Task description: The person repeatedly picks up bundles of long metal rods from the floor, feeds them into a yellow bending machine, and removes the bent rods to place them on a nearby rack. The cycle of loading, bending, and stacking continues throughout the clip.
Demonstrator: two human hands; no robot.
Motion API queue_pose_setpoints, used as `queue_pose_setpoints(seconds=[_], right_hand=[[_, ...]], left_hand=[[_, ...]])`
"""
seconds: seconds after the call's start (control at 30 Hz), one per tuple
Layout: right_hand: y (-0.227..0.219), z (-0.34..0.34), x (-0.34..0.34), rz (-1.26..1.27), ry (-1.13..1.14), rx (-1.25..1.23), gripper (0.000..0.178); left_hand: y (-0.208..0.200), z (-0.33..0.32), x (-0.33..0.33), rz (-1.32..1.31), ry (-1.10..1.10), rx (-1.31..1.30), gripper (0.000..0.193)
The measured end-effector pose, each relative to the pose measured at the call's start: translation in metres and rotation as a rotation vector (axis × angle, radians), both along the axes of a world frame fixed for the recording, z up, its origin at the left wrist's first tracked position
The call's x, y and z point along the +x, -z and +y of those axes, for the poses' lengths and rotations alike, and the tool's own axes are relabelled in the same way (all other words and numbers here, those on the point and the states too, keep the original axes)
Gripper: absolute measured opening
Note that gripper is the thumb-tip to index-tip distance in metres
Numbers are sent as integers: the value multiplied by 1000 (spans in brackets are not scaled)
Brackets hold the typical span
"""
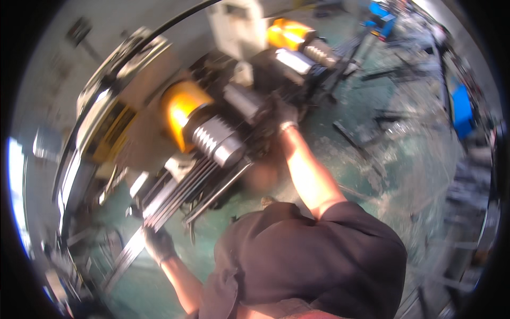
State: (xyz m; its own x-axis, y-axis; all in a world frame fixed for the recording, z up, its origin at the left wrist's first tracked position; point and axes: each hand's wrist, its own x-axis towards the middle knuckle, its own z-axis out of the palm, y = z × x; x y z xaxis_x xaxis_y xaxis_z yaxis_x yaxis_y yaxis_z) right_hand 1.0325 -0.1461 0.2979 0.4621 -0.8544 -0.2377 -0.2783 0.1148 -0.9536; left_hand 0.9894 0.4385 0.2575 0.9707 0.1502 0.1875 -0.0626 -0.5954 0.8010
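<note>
Much of the picture is smeared by motion. At lower left, my left hand (159, 244), in a pale grey glove, closes on the edge of a long shiny metal bar (126, 254). Several narrow metal strips run up from there toward the machine. My right arm stretches forward, its gloved right hand (286, 113) against the dark middle of the machine, beside a grey metal cylinder (243, 101). The right fingers blur into the dark parts, so what they touch is hidden. Left of that hand sits a ribbed steel roller (218, 139) with a yellow-orange cover (183, 109).
Farther off is a second yellow cover (287, 34) with a ribbed roller (320, 52). A pale upright machine housing (239, 26) rises between the two. Dark metal pieces (350, 139) lie on the green floor (425, 159). Blue objects (462, 110) stand along the right side.
</note>
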Motion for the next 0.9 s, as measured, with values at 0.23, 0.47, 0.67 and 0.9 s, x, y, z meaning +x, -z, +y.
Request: queue_pose_setpoints(seconds=[0.23, 0.47, 0.67, 0.9], right_hand=[[52, -2, 17, -187, -133, 52, 52], [54, 7, 8, -252, -155, 208, 41], [58, 1, -1, -274, -90, 215, 35], [124, 49, -114, -170, 145, 362, 34]], left_hand=[[-21, -57, -10, -34, -38, 59, 45], [-46, -12, -19, 110, -254, -1771, 39], [-38, 163, -22, -102, -416, -1758, 41], [-3, 433, -30, -369, -611, -1678, 23]])
